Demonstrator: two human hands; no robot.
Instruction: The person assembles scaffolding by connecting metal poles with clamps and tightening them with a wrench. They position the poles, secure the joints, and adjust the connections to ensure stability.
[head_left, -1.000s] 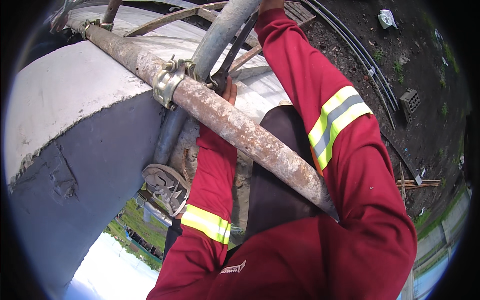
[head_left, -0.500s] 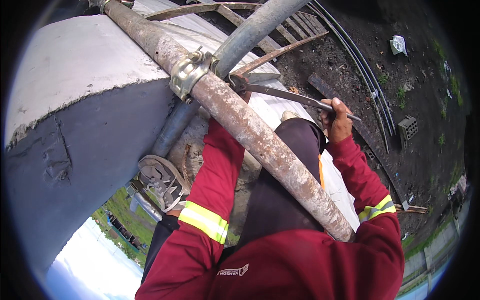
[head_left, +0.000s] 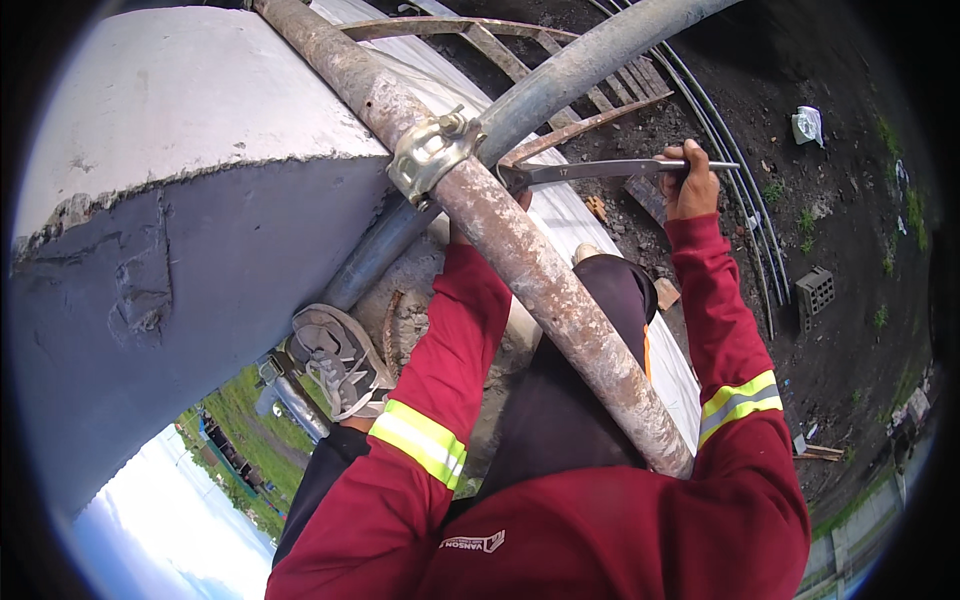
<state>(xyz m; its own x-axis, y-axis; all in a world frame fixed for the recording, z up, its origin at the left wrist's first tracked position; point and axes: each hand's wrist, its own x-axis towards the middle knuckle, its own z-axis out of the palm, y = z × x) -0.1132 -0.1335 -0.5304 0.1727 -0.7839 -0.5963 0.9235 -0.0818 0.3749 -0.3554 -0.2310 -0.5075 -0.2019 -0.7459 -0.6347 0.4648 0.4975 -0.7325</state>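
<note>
My right hand (head_left: 692, 186) is closed around the far end of a long steel wrench (head_left: 610, 170). The wrench's head meets the far side of a metal scaffold coupler (head_left: 432, 155), though the exact fit is hidden. This coupler joins a rusty, paint-flecked pipe (head_left: 530, 250) to a grey galvanised pipe (head_left: 565, 85) crossing beneath it. My left arm reaches under the rusty pipe. Only a sliver of my left hand (head_left: 524, 200) shows beside the wrench head, its fingers hidden.
A concrete block with a grey side (head_left: 200, 240) fills the left. My shoe (head_left: 340, 360) rests near the lower pipe. On the dark ground beyond lie a curved metal frame (head_left: 590, 130), a hollow block (head_left: 816, 292) and a white bag (head_left: 807, 126). Grass and sky show far below left.
My right hand has moved away from my body, swinging the wrench handle from a downward slant to nearly level. The whole view has shifted slightly.
</note>
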